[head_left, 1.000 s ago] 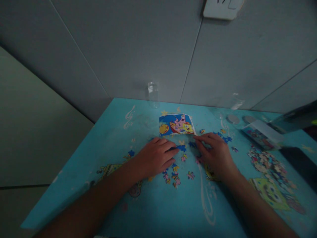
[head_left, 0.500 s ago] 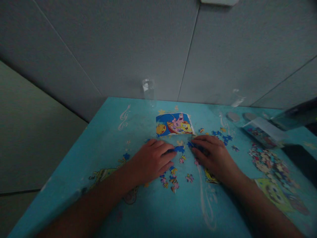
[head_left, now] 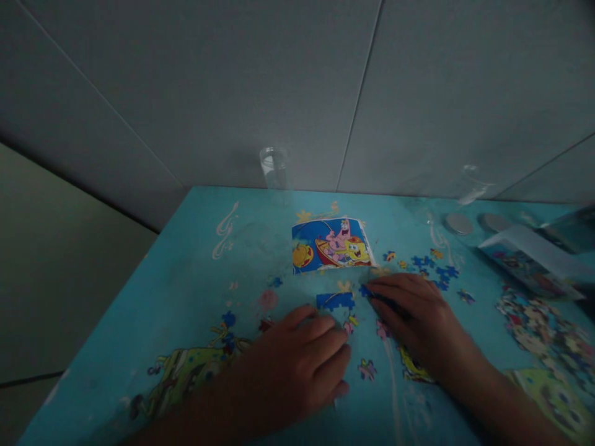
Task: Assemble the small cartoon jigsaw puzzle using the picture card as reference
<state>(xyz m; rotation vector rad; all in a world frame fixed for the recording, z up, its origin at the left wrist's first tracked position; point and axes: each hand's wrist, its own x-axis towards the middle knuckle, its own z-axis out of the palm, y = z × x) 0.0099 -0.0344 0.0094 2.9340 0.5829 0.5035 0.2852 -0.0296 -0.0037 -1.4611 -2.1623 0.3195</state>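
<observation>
My left hand [head_left: 302, 365] is over the table with loosely curled, slightly parted fingers, covering puzzle pieces that lay there; I see nothing held in it. My right hand [head_left: 416, 310] is closed with its fingertips at a small blue puzzle piece [head_left: 364, 290]. Between the hands lies a joined blue strip of puzzle pieces [head_left: 335, 301]. Pink pieces [head_left: 367, 370] lie just below. Beyond the hands rests a picture card [head_left: 332, 244] showing cartoon figures in a red boat on blue.
Blue pieces [head_left: 434, 271] are scattered beyond my right hand. A heap of mixed puzzle pieces [head_left: 548, 331] spreads at the right, near a printed sheet [head_left: 530, 263] and round lids [head_left: 459, 223]. A clear container [head_left: 275, 170] stands by the wall. The tabletop [head_left: 176, 266] is printed turquoise.
My left hand has come back toward me, away from the blue strip, which is now uncovered. My right hand stays by the small blue piece. The view has shifted slightly.
</observation>
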